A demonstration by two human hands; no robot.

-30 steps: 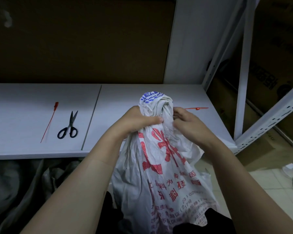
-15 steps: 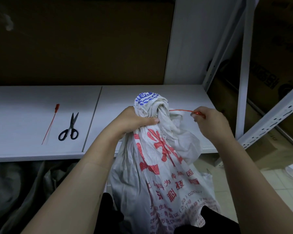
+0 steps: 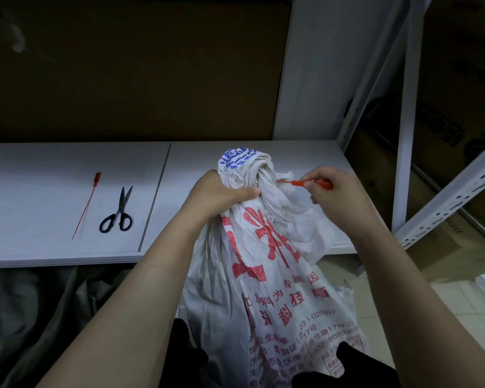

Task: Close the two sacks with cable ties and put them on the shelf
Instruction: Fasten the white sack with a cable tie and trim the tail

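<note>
The white sack (image 3: 266,275), printed in red and blue, fills the lower middle of the frame. Its base is cut off by the bottom edge, and its gathered neck rises in front of the white shelf (image 3: 39,197). The left hand (image 3: 221,196) has its grip closed round that neck, with fingers and thumb wrapped about the bunched cloth just under the blue-printed top. To the right of the neck, the right hand (image 3: 338,197) keeps a narrow grip on a red cable tie (image 3: 298,182), pinching its thicker end between thumb and fingers. The thin end points toward the left of the frame and reaches the folds of the neck — whether it passes behind the cloth cannot be told.

On the shelf, at the left of the frame, a second red cable tie (image 3: 86,205) lies flat with its head toward the back. Just to its right lie black-handled scissors (image 3: 118,212), blades pointing toward the back — near the tie, but apart from it. Below the shelf's front edge, at lower left, crumpled grey material (image 3: 25,317) lies in shadow. At the right of the frame, white perforated metal struts (image 3: 445,200) cross in front of cardboard boxes (image 3: 445,121).
</note>
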